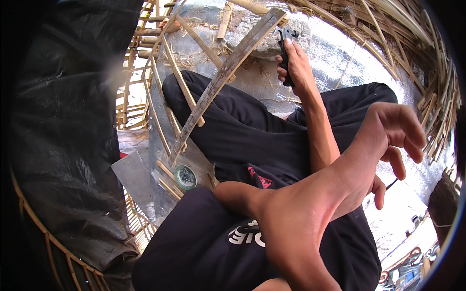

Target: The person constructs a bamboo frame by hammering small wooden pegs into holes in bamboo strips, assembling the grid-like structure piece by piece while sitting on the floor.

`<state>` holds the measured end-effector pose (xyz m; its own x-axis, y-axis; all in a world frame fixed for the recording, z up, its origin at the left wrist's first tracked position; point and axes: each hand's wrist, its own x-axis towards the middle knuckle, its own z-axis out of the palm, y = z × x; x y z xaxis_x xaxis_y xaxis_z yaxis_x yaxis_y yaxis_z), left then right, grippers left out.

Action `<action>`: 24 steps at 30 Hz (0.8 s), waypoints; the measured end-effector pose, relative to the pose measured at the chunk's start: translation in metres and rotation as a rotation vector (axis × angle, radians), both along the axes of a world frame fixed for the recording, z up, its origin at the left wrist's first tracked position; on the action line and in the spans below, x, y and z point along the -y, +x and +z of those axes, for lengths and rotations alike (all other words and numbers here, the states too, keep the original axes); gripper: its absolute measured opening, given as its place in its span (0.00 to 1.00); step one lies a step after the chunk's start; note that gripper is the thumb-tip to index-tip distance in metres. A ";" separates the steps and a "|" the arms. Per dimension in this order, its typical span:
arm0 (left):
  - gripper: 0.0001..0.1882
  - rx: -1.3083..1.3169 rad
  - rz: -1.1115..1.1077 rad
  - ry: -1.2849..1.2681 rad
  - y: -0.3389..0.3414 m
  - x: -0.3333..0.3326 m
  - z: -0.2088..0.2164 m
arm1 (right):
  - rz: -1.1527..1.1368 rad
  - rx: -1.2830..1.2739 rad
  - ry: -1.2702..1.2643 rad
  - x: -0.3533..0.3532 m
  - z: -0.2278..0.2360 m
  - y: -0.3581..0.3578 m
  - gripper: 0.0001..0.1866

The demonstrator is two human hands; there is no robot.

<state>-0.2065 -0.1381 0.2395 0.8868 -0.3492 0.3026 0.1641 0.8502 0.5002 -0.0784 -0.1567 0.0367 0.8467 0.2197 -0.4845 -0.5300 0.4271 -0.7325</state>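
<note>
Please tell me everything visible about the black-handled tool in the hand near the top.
The tool has a slim, dark handle, possibly plastic or coated, and a greyish, metal-looking head with a small hooked projection on its left and a dark rounded part on its right. It stands head uppermost in the picture. The right hand grips the handle, covering part of it. The head appears just right of a long wooden strip; whether it touches anything behind is unclear.

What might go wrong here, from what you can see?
The raised left hand, close to the camera, might hide trouble behind it. The black-handled tool might slip in the right hand and strike the nearby wooden strip. The small round dish near the black trousers might get knocked over; its contents are unclear.
</note>
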 end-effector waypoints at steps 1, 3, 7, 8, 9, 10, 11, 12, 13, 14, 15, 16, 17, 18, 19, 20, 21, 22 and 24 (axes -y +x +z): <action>0.69 0.005 0.006 -0.011 -0.001 -0.001 0.001 | -0.003 0.009 -0.022 0.000 -0.002 0.002 0.16; 0.68 0.016 0.047 -0.051 -0.005 -0.002 0.001 | -0.012 -0.007 -0.005 -0.002 -0.002 0.000 0.17; 0.54 -0.107 0.288 -0.366 -0.016 -0.013 0.025 | -0.029 -0.013 0.010 0.003 -0.003 -0.003 0.18; 0.54 -0.069 0.306 -0.361 -0.018 -0.022 0.027 | -0.020 -0.011 0.001 0.002 -0.005 -0.004 0.18; 0.54 -0.026 0.298 -0.335 -0.021 -0.029 0.030 | -0.010 -0.010 -0.008 0.000 -0.007 -0.005 0.18; 0.54 0.020 0.282 -0.296 -0.028 -0.030 0.037 | -0.010 0.000 0.003 -0.002 0.001 -0.004 0.17; 0.54 0.052 0.262 -0.267 -0.033 -0.032 0.038 | -0.019 0.012 0.020 0.000 0.001 -0.005 0.16; 0.54 0.069 0.250 -0.244 -0.036 -0.035 0.040 | -0.023 0.015 0.015 0.000 0.000 -0.005 0.16; 0.54 0.092 0.227 -0.230 -0.036 -0.035 0.042 | -0.036 0.024 0.005 0.005 0.000 -0.002 0.15; 0.54 0.100 0.204 -0.219 -0.038 -0.036 0.043 | -0.039 0.014 -0.016 0.012 0.000 -0.003 0.15; 0.54 0.116 0.194 -0.190 -0.041 -0.036 0.043 | -0.028 0.013 -0.022 0.011 0.000 -0.002 0.16; 0.54 0.129 0.181 -0.167 -0.046 -0.035 0.045 | -0.027 0.010 -0.013 0.007 0.000 -0.002 0.16; 0.54 0.139 0.172 -0.138 -0.048 -0.036 0.044 | -0.028 0.006 -0.006 0.004 0.000 -0.001 0.16; 0.54 0.152 0.158 -0.114 -0.050 -0.035 0.045 | -0.028 0.008 0.002 0.002 0.000 0.002 0.16; 0.54 0.153 0.149 -0.097 -0.054 -0.036 0.045 | -0.026 0.028 0.006 0.001 0.000 0.001 0.16; 0.54 0.157 0.147 -0.083 -0.056 -0.037 0.045 | -0.024 0.048 0.009 -0.001 -0.001 -0.001 0.16; 0.54 0.156 0.139 -0.069 -0.059 -0.038 0.045 | -0.029 0.047 0.008 -0.001 -0.002 -0.002 0.16; 0.54 0.159 0.134 -0.052 -0.061 -0.040 0.046 | -0.037 0.029 -0.002 -0.002 -0.002 -0.003 0.16; 0.54 0.178 0.135 -0.018 -0.063 -0.042 0.044 | -0.039 0.021 -0.011 0.002 -0.002 -0.003 0.16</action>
<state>-0.2690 -0.0960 0.2836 0.8574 -0.2237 0.4636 -0.0416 0.8676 0.4956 -0.0818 -0.1586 0.0344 0.8647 0.1805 -0.4688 -0.4974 0.4390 -0.7483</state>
